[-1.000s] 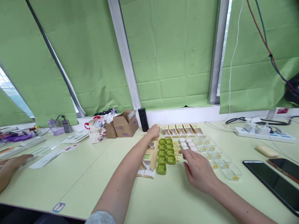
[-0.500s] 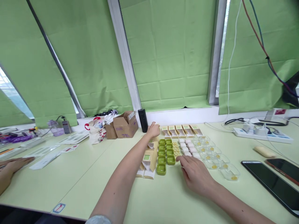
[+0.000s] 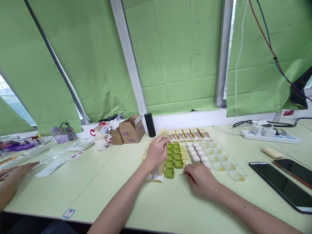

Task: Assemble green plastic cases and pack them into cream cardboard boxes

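Note:
My left hand hovers over the folded cardboard boxes and the left edge of the small green square trays. Its fingers are bent and apart from the thumb, with nothing visible between them. My right hand rests low over the table, fingers curled under; whatever its fingertips may hold is hidden. Just beyond it stand two rows of whitish rounded pieces. Small yellow pieces lie between these and the trays. Clear plastic cases with yellow spots line the right side.
More boxes stand in a row at the back. A black cylinder and a carton are behind, to the left. Phones and a power strip lie right. Another person's hand is at far left.
My left hand has drawn back from the far boxes toward me, uncovering a small box at the back. My right hand has moved slightly nearer, and its fingers have curled in.

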The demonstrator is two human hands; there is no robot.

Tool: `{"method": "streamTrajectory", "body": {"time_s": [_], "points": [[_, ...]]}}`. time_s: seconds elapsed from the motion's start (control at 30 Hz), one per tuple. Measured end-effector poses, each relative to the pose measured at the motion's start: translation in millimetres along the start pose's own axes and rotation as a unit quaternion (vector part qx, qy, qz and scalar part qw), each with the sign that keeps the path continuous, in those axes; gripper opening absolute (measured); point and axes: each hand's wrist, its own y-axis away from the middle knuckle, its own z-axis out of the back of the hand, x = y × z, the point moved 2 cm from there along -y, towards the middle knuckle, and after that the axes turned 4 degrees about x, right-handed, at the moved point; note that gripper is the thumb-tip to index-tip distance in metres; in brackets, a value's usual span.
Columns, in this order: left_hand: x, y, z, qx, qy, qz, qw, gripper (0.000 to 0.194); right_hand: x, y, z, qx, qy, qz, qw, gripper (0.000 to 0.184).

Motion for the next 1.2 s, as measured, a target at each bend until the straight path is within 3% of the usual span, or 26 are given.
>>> {"method": "streamTrajectory", "body": {"time_s": [0.2,0.4,0.5,0.8,1.2], "points": [[-14,44,-1.6,0.102,-0.049,-0.052,0.992,0.022,-3,-1,-6,0.008,-0.031,-0.009,0.999,0.021],[-14,55,-0.9,0.266,-0.066,-0.014,0.962,0.005,-1,-1,-5,0.011,-0.042,-0.014,0.999,0.022],[-17,54,-0.7,0.314,-0.068,-0.008,0.947,0.008,-1,0,-3,0.010,-0.042,-0.024,0.999,0.021],[-20,57,-7.1,0.345,-0.086,-0.037,0.934,0.014,0,1,-4,0.016,-0.058,-0.034,0.998,0.013],[-34,63,-17.1,0.320,-0.081,-0.083,0.940,0.022,-2,1,-3,-0.011,-0.086,-0.029,0.996,0.013]]}}
